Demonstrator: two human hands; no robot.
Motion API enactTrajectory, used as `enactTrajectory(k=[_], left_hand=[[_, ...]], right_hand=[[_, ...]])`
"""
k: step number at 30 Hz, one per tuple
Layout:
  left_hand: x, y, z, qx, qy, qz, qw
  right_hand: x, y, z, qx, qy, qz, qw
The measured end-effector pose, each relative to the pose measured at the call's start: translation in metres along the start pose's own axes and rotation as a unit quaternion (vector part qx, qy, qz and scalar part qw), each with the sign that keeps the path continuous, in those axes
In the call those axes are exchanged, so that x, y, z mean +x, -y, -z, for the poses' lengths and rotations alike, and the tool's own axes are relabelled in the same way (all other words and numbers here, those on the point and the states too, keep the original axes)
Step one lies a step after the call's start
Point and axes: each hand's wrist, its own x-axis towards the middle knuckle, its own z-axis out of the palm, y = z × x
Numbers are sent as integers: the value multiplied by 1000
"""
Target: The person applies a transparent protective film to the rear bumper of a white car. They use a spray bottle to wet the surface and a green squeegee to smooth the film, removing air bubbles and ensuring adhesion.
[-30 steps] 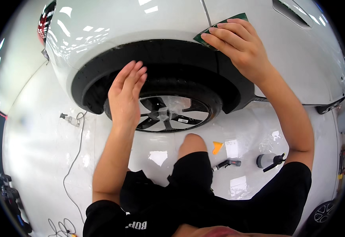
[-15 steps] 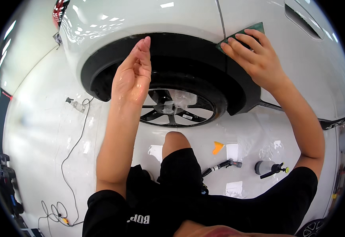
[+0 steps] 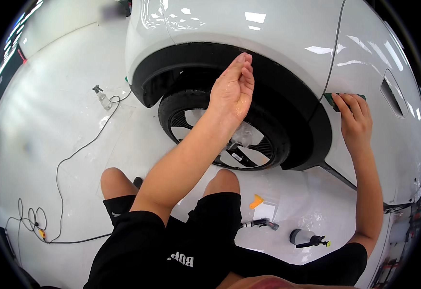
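I squat beside a white car (image 3: 268, 33) at its wheel (image 3: 222, 130), which sits under a black arch trim (image 3: 297, 103). My left hand (image 3: 232, 89) is raised edge-on with its fingers straight and together; the fingertips touch the top of the black arch trim and it holds nothing. My right hand (image 3: 355, 120) presses a green squeegee (image 3: 333, 98) flat against the white body panel just right of the arch, beside the door seam.
On the glossy white floor lie an orange scraper (image 3: 255, 201), a black-handled tool (image 3: 258, 223), a spray bottle with a black trigger (image 3: 307, 238), a small clear spray bottle (image 3: 103, 98) and a black cable (image 3: 66, 164) with a coil at the left.
The view has swung, so the car sits further right. My left hand keeps its fingertips on the arch trim. My right hand has slid the green squeegee down the panel, away from the arch top.
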Motion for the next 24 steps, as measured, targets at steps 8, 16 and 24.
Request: enactTrajectory(k=[8, 16, 24], left_hand=[[16, -14, -5, -16, 30, 30, 999], [10, -9, -13, 237, -94, -77, 964], [9, -17, -17, 440, 20, -196, 876]], right_hand=[[14, 5, 6, -20, -7, -10, 1000], [98, 2, -22, -52, -146, -56, 986], [190, 2, -58, -95, -186, -110, 972]])
